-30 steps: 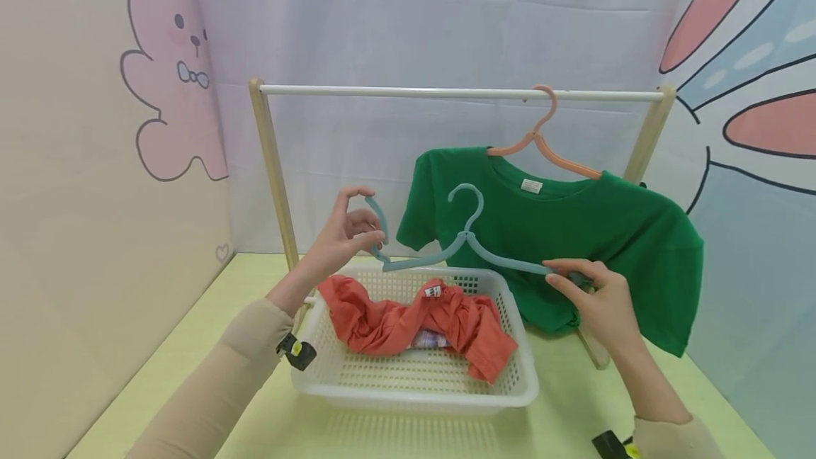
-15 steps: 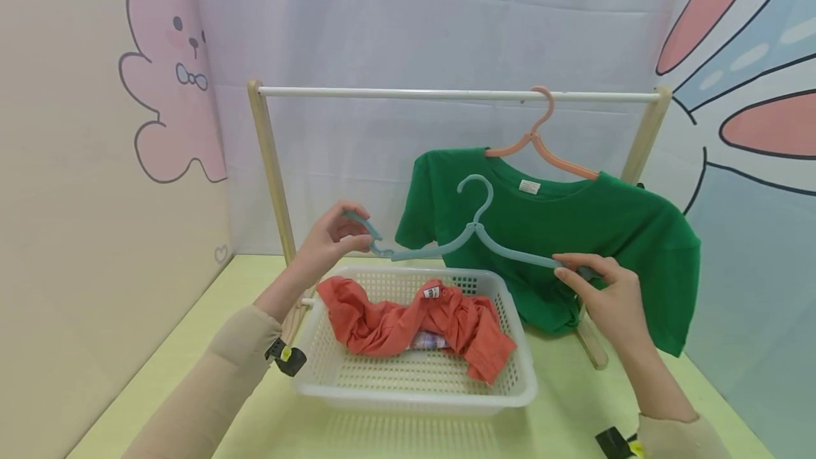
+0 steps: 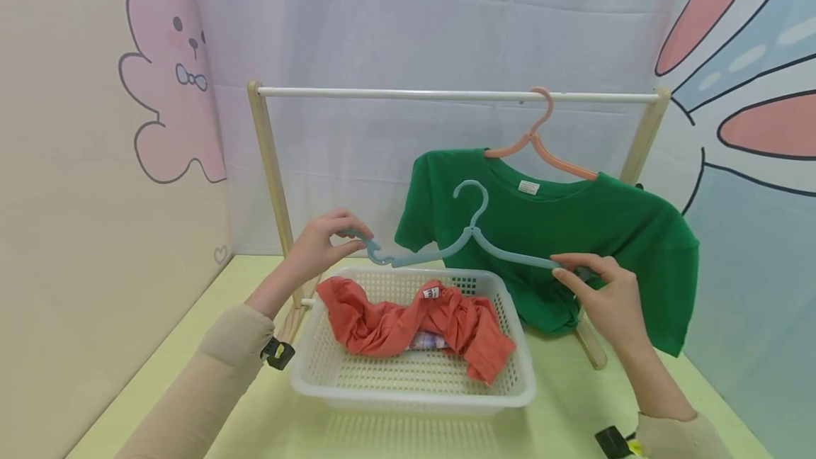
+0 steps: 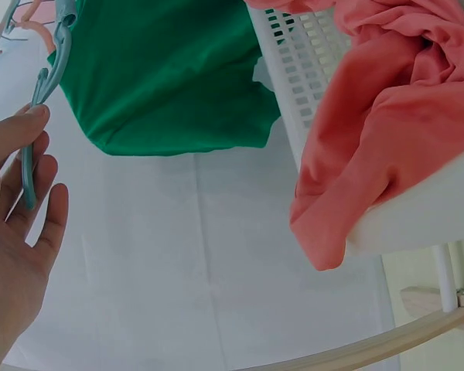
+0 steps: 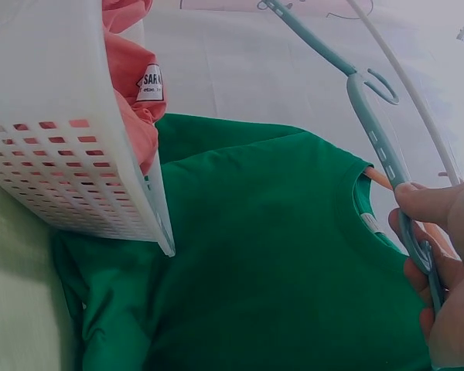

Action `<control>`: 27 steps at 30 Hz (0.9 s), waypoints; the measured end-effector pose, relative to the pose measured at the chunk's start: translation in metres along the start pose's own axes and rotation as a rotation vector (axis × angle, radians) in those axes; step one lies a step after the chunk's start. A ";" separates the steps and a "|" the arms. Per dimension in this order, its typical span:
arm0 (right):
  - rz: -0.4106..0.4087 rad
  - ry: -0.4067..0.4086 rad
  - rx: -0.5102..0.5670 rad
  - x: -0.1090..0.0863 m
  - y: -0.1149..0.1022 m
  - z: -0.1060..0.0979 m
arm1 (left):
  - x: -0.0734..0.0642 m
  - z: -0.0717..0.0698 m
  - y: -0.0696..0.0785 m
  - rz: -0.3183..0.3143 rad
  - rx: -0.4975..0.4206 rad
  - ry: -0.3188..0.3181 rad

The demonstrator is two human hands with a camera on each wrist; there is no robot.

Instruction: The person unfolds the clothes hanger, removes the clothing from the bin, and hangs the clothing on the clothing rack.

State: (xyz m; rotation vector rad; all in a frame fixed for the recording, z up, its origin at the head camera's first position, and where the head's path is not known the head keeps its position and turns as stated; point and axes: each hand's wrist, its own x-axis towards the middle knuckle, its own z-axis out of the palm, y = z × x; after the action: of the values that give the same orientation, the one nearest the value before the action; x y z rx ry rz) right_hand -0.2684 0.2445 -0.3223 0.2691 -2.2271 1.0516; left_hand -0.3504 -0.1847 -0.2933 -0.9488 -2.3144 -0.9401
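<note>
A light blue folding hanger [image 3: 510, 256] is held up between both hands, above the basket and in front of the green T-shirt [image 3: 510, 218]. My left hand [image 3: 321, 243] pinches its left end piece, which bends up at a joint beside the fingers; the left wrist view shows the thumb and fingers on this piece [image 4: 28, 174]. My right hand [image 3: 608, 296] grips the right end between thumb and fingers, and in the right wrist view the blue arm [image 5: 375, 127] runs out from the grip. The hanger's hook points up, apart from the rail.
The T-shirt hangs on an orange hanger [image 3: 542, 140] from the white rail [image 3: 395, 93] of a wooden-legged rack. A white basket [image 3: 414, 397] on the pale yellow table [image 3: 255, 402] holds a crumpled coral garment [image 3: 408, 321] and a bit of checked cloth [image 3: 427, 340].
My left hand has moved left and lower, and the hanger's left end piece has swung outward from upright to flatter. My right hand has shifted slightly right, still gripping the other end.
</note>
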 end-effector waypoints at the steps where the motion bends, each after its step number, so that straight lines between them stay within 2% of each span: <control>1: -0.003 0.004 -0.002 0.000 0.000 0.000 | 0.000 0.000 0.001 0.011 0.011 -0.005; 4: -0.003 0.012 0.002 -0.001 -0.001 0.001 | 0.000 -0.001 0.000 0.036 0.030 0.003; 8: 0.014 0.019 0.016 0.000 -0.002 0.001 | -0.001 0.000 -0.001 0.043 0.051 0.048; 15: 0.086 0.023 0.052 0.002 -0.002 0.002 | -0.004 0.002 -0.002 -0.033 0.026 0.144; 23: 0.108 0.040 0.123 0.002 -0.005 0.008 | -0.006 0.003 0.002 -0.126 -0.004 0.145; 27: 0.038 0.038 0.040 0.002 -0.006 0.010 | -0.008 0.003 0.000 -0.171 -0.088 0.114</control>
State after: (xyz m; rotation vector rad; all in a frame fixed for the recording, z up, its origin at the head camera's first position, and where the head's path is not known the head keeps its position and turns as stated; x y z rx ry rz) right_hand -0.2721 0.2334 -0.3225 0.2224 -2.1870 1.1135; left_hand -0.3458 -0.1859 -0.3002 -0.7190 -2.3010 -1.1436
